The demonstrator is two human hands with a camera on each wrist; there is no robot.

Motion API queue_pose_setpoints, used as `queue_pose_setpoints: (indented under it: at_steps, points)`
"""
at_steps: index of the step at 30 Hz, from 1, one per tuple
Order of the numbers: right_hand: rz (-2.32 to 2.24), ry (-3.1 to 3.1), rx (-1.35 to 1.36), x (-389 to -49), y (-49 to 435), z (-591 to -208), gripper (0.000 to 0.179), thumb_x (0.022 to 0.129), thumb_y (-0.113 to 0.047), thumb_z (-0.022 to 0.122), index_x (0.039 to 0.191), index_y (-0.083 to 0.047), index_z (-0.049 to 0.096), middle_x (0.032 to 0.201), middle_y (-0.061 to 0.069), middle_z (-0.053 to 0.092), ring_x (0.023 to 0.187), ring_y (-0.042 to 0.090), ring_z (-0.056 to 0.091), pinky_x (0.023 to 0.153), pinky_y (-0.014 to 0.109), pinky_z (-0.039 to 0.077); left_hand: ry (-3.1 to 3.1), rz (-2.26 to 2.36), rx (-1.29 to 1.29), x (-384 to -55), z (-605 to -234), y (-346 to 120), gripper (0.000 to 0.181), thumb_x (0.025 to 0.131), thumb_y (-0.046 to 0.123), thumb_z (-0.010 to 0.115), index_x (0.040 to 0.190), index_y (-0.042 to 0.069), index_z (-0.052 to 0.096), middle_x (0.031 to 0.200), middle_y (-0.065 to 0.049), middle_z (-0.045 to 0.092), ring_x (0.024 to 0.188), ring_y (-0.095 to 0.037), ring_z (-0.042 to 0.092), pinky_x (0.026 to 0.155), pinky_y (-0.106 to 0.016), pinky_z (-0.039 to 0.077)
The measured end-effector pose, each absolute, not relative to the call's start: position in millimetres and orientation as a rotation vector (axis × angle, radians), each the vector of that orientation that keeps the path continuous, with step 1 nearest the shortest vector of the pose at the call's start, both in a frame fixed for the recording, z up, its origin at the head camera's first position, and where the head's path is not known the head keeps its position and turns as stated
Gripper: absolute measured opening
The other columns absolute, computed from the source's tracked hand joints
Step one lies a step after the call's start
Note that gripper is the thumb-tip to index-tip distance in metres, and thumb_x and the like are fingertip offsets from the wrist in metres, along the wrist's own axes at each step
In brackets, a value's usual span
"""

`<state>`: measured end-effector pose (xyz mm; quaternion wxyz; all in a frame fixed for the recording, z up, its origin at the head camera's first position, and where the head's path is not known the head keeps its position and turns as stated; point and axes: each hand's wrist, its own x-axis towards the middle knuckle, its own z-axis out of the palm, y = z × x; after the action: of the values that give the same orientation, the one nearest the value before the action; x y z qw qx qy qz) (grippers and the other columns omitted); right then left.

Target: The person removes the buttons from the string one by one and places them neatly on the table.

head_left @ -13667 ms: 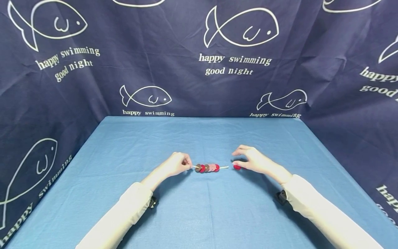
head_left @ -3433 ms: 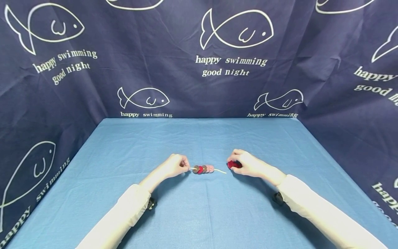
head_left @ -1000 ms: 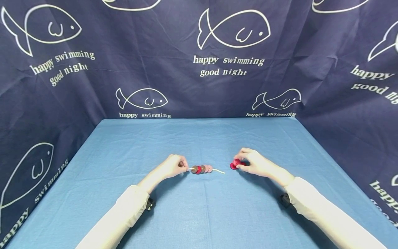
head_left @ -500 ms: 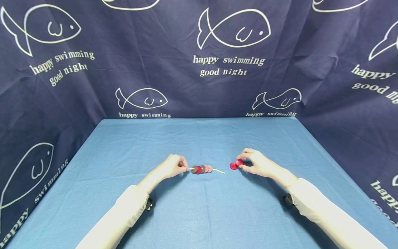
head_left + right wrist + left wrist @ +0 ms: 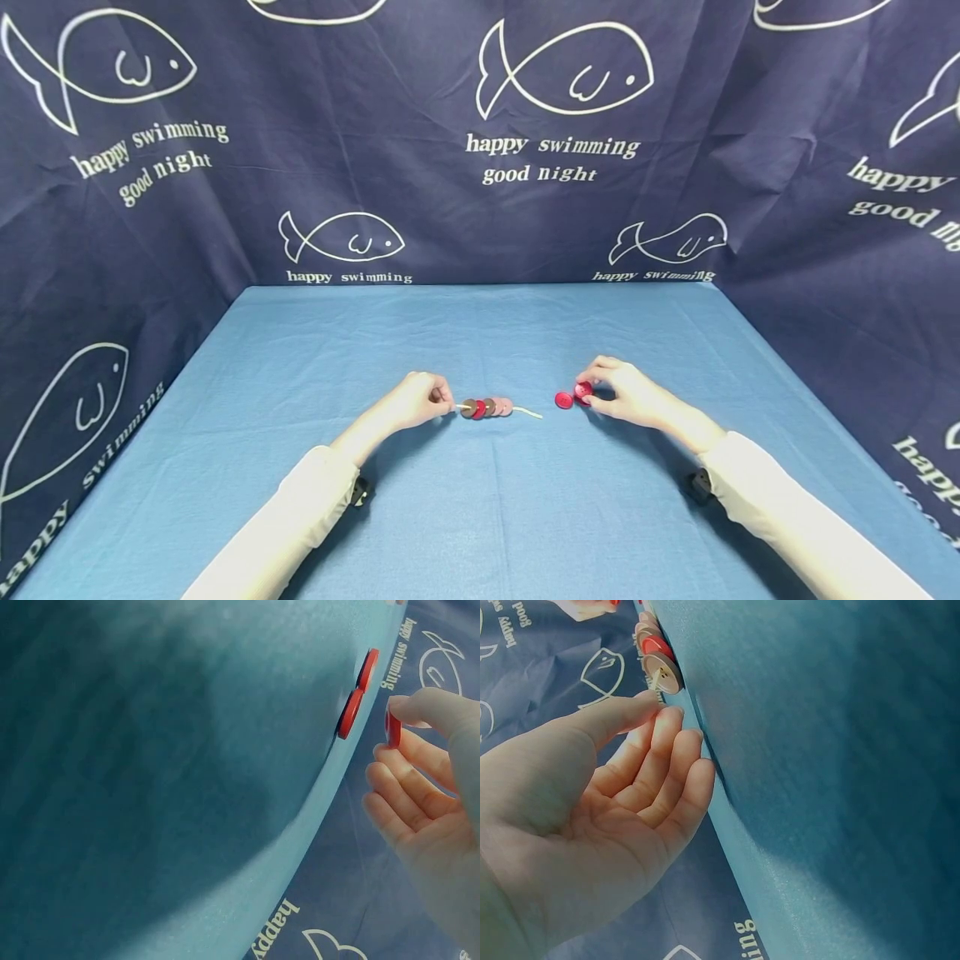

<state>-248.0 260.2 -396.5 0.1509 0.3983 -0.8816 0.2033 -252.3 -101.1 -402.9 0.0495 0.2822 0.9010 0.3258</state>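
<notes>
My left hand [image 5: 422,396] pinches one end of a pale cord [image 5: 528,412] between thumb and index finger. Threaded on the cord is a row of buttons: brown [image 5: 468,408], red [image 5: 478,409], brown again and pink [image 5: 502,406]. Its other end lies loose, slightly curved, towards the right. In the left wrist view the near brown button [image 5: 662,673] stands just past the fingertips. My right hand [image 5: 626,393] pinches a red button [image 5: 392,726] on edge by its rim. Two more red buttons lie flat on the cloth in the right wrist view, a farther one [image 5: 367,669] and a nearer one [image 5: 350,714].
A blue cloth [image 5: 480,517] covers the table. Dark blue curtains [image 5: 450,183] with white fish and lettering hang behind it and on both sides. Each forearm, in a pale sleeve, carries a small black wrist camera [image 5: 701,485].
The red button at the row's right end is off the cord since the earliest frame. Lately my right hand has shifted slightly right with its red button, uncovering another flat one. My left hand stays put.
</notes>
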Motion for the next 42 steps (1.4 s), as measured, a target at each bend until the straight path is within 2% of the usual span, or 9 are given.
queue_pose_setpoints:
  at_steps: [24, 34, 42]
  points:
    - [0.550, -2.545, 1.120, -245.1, 272.8, -398.9, 0.023, 0.072, -0.006, 0.074, 0.094, -0.001, 0.069, 0.088, 0.005, 0.064, 0.079, 0.017, 0.062, 0.072, 0.036, 0.052, 2.741, 0.976, 0.854, -251.9, -400.2, -101.1, 0.007, 0.083, 0.007, 0.065, 0.077, 0.008, 0.067, 0.066, 0.001, 0.065, 0.053, -0.003, 0.055, 0.055, -0.019, 0.046]
    - [0.566, -2.537, 1.121, -244.9, 277.9, -402.4, 0.021, 0.072, -0.005, 0.075, 0.092, -0.003, 0.069, 0.084, 0.002, 0.062, 0.073, 0.016, 0.059, 0.068, 0.030, 0.050, 2.728, 0.989, 0.842, -251.1, -402.1, -100.7, 0.007, 0.084, 0.008, 0.065, 0.076, 0.008, 0.066, 0.066, 0.002, 0.064, 0.053, -0.003, 0.054, 0.054, -0.019, 0.046]
    - [0.570, -2.559, 1.093, -243.8, 279.6, -401.5, 0.021, 0.072, -0.001, 0.074, 0.092, -0.003, 0.068, 0.084, 0.002, 0.062, 0.075, 0.016, 0.059, 0.069, 0.031, 0.050, 2.724, 1.001, 0.867, -250.4, -402.5, -99.9, 0.008, 0.084, 0.008, 0.065, 0.076, 0.008, 0.066, 0.066, 0.001, 0.064, 0.053, -0.003, 0.053, 0.055, -0.019, 0.045]
